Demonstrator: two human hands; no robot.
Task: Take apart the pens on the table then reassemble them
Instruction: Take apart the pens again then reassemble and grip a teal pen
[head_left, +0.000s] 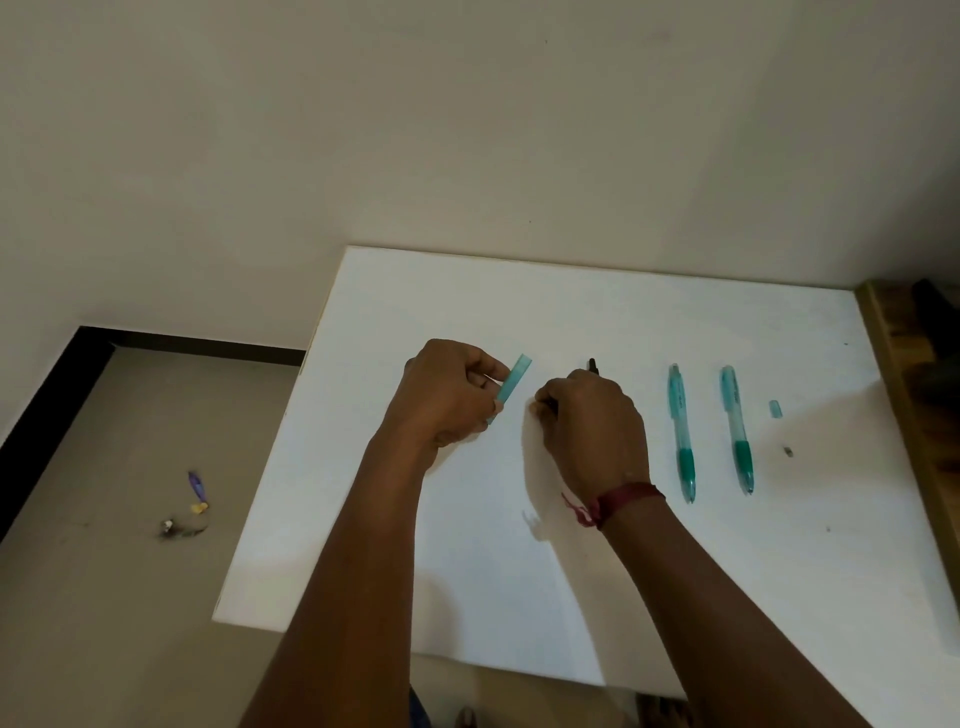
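My left hand (453, 392) pinches a translucent teal pen barrel (515, 382), which tilts up to the right above the white table (519, 597). My right hand (592, 423) is curled round a thin dark pen part (593, 366) whose black end sticks out past the knuckles. The rest of that part is hidden in the fist. Two whole teal pens (681, 431) (737, 428) lie side by side to the right. A small teal cap piece (775, 408) and a tiny grey part (788, 451) lie further right.
A wooden ledge (904, 395) borders the table's right side. The wall stands right behind the table. Small bits of litter (196, 491) lie on the floor to the left. A red thread band (618, 501) circles my right wrist.
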